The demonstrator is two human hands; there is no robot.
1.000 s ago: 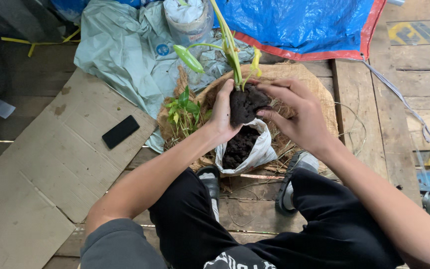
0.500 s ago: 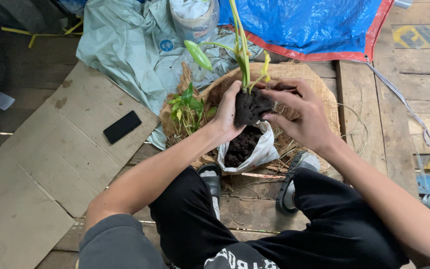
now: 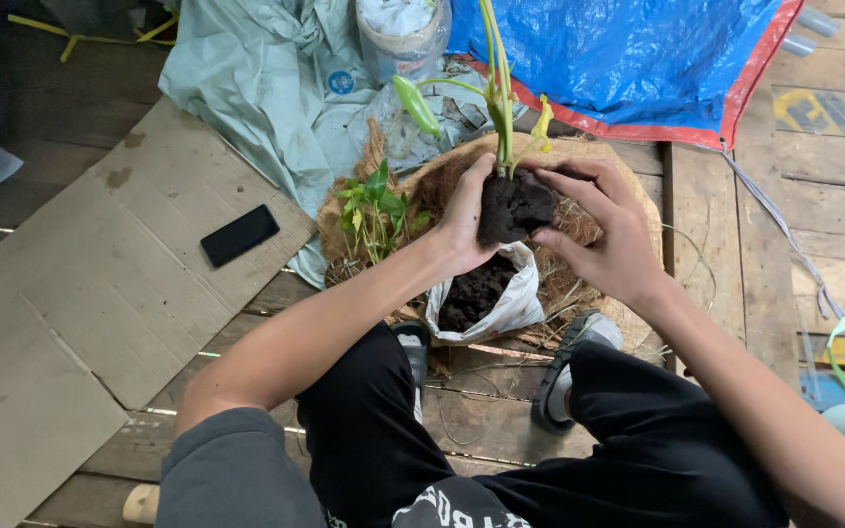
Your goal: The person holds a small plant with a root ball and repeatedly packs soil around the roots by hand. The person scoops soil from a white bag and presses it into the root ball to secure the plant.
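A wooden plank floor [image 3: 814,176] runs under everything here, with a big sheet of flattened cardboard [image 3: 70,303] spread over its left side. A blue tarp with a red edge [image 3: 638,59] lies bunched at the top, and beside it a pale green plastic sheet [image 3: 246,88] is crumpled toward the middle. The person sits low on the planks in black trousers [image 3: 579,450], knees apart, feet in grey shoes [image 3: 569,352] planted either side of the work. Just beyond the feet rests a round mat of brown coconut fibre [image 3: 628,186], dry strands spilling off its edge. On the near part of that mat stands a white plastic bag of dark soil [image 3: 486,293], its mouth rolled open.

Directly above the bag, both hands cup a dark soil ball [image 3: 515,205] from which a green-stemmed young plant [image 3: 496,78] rises, one leaf drooping left and a yellowish one to the right. The left hand [image 3: 462,220] wraps the ball's left side, thumb on top; the right hand [image 3: 608,235] presses in from the right with fingers curled over it, so the clump is clasped between the two palms. A small leafy seedling [image 3: 374,210] sits on the mat just left of the left wrist. A black phone [image 3: 239,236] lies on the cardboard, well apart.
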